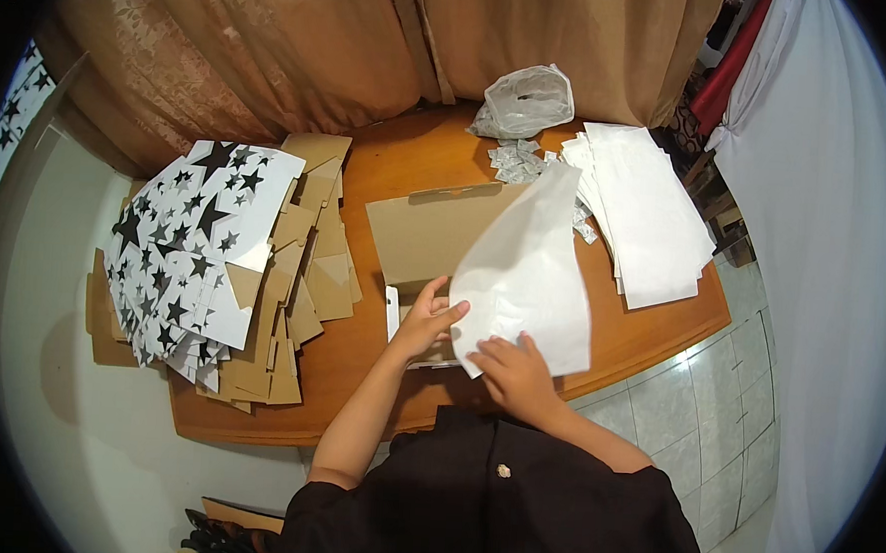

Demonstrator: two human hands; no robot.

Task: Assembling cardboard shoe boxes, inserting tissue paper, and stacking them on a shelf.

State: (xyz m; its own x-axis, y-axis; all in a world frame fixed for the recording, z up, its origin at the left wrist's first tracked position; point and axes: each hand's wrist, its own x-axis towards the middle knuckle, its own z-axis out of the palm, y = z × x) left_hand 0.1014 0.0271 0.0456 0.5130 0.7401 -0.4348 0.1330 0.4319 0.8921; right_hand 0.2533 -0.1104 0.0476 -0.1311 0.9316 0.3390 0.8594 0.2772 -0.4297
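Both hands grasp the white paper sheet (528, 271) at table centre — left hand (426, 321) pinching its nine-o'clock edge, right hand (516, 372) its six-o'clock corner — over the open cardboard box (420, 230). Light, floppy, easily creased; best held by its edges.

Both hands (429, 321) (516, 372) close together, fingers (453, 310) curled, forearms bent inward.

The wooden table (389, 169) carries 1 fanned stack of flat cardboard box blanks with star-printed white faces (203, 264) at its left, 1 open cardboard box (420, 235) at centre, 1 stack of white paper bags (646, 222) at right, and small sachets (517, 162) beside a clear plastic bag (525, 101) at the rear.
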